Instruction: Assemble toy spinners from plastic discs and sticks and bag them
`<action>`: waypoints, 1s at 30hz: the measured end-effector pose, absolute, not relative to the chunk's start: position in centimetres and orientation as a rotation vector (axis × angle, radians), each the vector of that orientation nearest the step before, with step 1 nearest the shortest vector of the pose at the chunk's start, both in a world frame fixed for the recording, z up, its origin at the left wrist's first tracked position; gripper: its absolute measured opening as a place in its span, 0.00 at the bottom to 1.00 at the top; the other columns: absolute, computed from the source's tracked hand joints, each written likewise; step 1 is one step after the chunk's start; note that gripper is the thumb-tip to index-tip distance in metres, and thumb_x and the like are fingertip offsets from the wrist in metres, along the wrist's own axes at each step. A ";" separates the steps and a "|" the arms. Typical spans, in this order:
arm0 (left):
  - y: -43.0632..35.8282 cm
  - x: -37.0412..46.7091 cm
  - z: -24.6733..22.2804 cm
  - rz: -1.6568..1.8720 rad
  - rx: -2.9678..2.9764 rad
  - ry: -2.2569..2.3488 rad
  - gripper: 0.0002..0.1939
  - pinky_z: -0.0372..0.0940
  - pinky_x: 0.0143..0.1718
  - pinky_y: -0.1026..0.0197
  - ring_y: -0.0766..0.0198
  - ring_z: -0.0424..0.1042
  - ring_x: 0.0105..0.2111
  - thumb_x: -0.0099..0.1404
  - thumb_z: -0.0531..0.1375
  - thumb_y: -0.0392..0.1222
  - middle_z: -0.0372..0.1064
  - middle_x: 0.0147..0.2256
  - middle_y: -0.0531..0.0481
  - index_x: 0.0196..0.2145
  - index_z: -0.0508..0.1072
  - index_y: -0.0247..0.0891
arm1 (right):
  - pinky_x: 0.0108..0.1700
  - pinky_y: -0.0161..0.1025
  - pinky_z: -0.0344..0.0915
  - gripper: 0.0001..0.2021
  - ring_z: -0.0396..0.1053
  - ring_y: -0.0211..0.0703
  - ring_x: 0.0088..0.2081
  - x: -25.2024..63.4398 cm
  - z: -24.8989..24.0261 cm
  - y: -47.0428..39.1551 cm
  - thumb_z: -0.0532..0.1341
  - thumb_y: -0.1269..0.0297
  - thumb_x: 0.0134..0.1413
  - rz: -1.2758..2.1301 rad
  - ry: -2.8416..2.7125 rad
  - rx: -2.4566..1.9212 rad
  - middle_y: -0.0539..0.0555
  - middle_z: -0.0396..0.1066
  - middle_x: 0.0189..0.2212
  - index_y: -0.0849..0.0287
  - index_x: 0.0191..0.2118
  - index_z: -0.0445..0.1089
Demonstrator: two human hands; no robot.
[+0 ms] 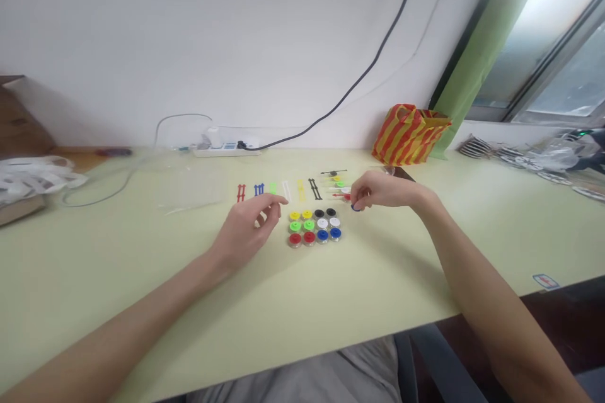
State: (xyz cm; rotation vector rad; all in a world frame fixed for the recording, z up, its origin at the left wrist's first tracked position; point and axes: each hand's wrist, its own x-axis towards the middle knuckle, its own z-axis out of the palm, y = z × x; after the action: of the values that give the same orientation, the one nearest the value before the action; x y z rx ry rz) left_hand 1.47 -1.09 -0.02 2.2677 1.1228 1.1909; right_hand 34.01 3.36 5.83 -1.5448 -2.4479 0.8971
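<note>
Discs (309, 225), twelve in all, sit in three rows of four between the front and back edges of the worktop (283, 308): two each of yellow, black, green, white, red and blue, with round coloured tops on pale bases. Toward the back edge lie six colour groups of thin arrows (314, 189). The right hand (373, 190) pinches a small blue piece (355, 208). The left hand (248, 225) curls loosely beside the discs, fingertips close together; whether they grasp anything, I cannot tell.

A bright window (562, 91) adjoins the white wall (189, 31) behind a pale table (265, 321).
</note>
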 end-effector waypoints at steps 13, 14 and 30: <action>1.7 -0.3 1.5 1.287 0.965 0.700 0.18 0.75 0.44 0.50 0.51 0.79 0.44 0.75 0.53 0.48 0.77 0.44 0.40 0.45 0.77 0.34 | 0.29 0.34 0.59 0.06 0.69 0.37 0.30 16.7 10.5 6.8 0.62 0.77 0.53 0.382 -2.732 -0.723 0.52 0.76 0.30 0.62 0.31 0.75; 1.9 -0.6 1.4 1.310 0.928 0.695 0.16 0.75 0.45 0.51 0.53 0.79 0.42 0.75 0.53 0.46 0.77 0.41 0.41 0.42 0.77 0.34 | 0.29 0.34 0.58 0.07 0.68 0.37 0.29 15.5 9.8 7.3 0.60 0.79 0.53 0.316 -2.723 -0.744 0.52 0.75 0.29 0.63 0.30 0.74; 4.1 -2.6 -0.3 1.650 1.059 1.003 0.13 0.71 0.32 0.61 0.67 0.73 0.25 0.62 0.70 0.45 0.75 0.31 0.45 0.37 0.77 0.31 | 0.41 0.36 0.62 0.13 0.74 0.47 0.45 14.6 2.5 11.0 0.59 0.76 0.59 0.061 -2.719 -1.118 0.59 0.80 0.44 0.61 0.44 0.80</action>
State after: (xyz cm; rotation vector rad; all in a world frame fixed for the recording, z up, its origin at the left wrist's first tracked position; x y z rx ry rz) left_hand -2.64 4.06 -0.26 1.0586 1.0027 1.6496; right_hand 14.56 10.96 2.46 -1.1178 -2.7191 0.0612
